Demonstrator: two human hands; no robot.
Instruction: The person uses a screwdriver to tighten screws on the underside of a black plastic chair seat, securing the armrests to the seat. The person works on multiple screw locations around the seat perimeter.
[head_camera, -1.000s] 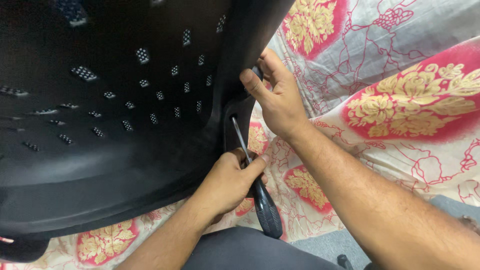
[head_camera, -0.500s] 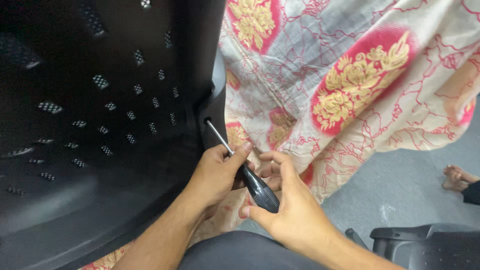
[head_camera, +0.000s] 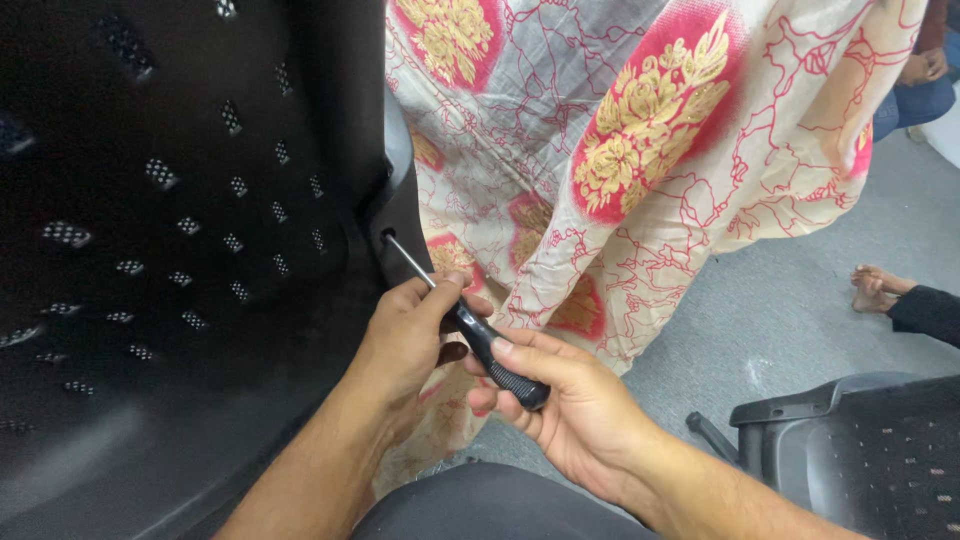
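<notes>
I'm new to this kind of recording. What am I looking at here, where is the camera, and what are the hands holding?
There is no machine here: a person works with two bare hands, and the single camera sits on their head, looking down at them. The left hand pinches the metal shaft of a screwdriver near the top of its handle, while the right hand grips the black handle from below. The tip sits in a small hole at the edge of a large black plastic chair shell, dotted with small vent holes. Behind it hangs a flowered cloth in red, gold and grey. A grey floor shows on the right, with another chair part and another person's foot.
</notes>
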